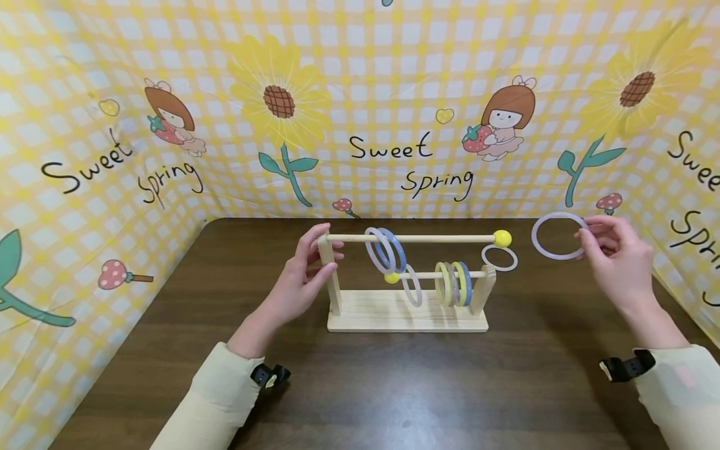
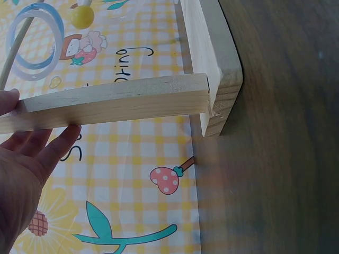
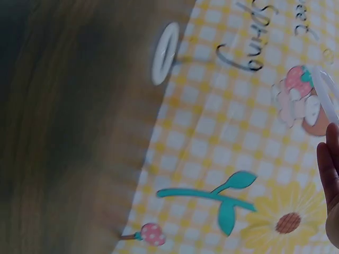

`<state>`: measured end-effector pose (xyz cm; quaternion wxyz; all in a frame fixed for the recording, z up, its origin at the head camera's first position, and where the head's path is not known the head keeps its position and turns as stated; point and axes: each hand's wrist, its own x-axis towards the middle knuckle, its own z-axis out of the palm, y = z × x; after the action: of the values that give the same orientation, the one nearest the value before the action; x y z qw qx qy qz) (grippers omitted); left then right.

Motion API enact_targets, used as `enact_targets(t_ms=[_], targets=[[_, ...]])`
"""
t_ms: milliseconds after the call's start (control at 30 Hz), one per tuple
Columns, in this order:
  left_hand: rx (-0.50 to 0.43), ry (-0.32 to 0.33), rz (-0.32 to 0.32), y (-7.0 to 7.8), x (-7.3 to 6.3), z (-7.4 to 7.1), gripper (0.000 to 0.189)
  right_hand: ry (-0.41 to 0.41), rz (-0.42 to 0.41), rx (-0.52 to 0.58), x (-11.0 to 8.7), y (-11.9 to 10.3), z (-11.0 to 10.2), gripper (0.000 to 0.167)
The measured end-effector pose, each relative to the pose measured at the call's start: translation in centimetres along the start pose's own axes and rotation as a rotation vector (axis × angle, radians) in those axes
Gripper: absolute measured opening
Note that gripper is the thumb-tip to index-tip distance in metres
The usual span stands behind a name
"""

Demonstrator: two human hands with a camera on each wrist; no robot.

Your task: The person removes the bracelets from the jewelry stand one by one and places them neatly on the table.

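Note:
My left hand [image 1: 298, 275] grips the upper part of the left post [image 1: 332, 287] of a wooden ring rack, thumb on the near side and fingers behind. At the right, my right hand [image 1: 621, 262] pinches a pale purple ring [image 1: 534, 236] by its edge, held up beyond the yellow ball [image 1: 503, 239] on the upper rod's end. On that upper rod [image 1: 444, 239] hang a pale purple ring [image 1: 369, 251] and a blue ring [image 1: 403, 255]. The lower rod [image 1: 429, 275] carries a pale ring [image 1: 418, 295] near its ball and several yellow, grey and blue rings by the right post.
Behind the right post [image 1: 482, 294], a whitish ring [image 1: 499, 269] lies on the dark wooden table [image 1: 394, 394]. The rack's flat base [image 1: 405, 320] stands on the table. A yellow checked cloth [image 1: 360, 94] with printed flowers encloses the back and sides.

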<state>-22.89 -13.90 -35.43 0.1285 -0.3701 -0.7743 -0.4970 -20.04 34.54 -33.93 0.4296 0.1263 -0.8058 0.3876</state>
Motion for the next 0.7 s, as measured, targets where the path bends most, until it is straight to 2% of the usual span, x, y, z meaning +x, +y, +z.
enact_targets(t_ms=[233, 433, 567, 700], targets=[[0.005, -0.004, 0.000, -0.2, 0.0, -0.1, 0.064, -0.077, 0.064, -0.088, 0.2, 2.0, -0.6, 0.021], [0.010, -0.003, -0.003, 0.1, 0.1, -0.2, 0.064, -0.135, 0.032, -0.153, 0.5, 3.6, -0.7, 0.022], [0.011, -0.002, -0.003, 0.1, 0.1, -0.1, 0.065, -0.221, 0.043, -0.190, 0.6, 4.8, -0.5, 0.021], [0.009, -0.001, -0.003, 0.0, 0.0, -0.1, 0.066, -0.338, 0.091, -0.235, 0.6, 6.0, -0.3, 0.017]])
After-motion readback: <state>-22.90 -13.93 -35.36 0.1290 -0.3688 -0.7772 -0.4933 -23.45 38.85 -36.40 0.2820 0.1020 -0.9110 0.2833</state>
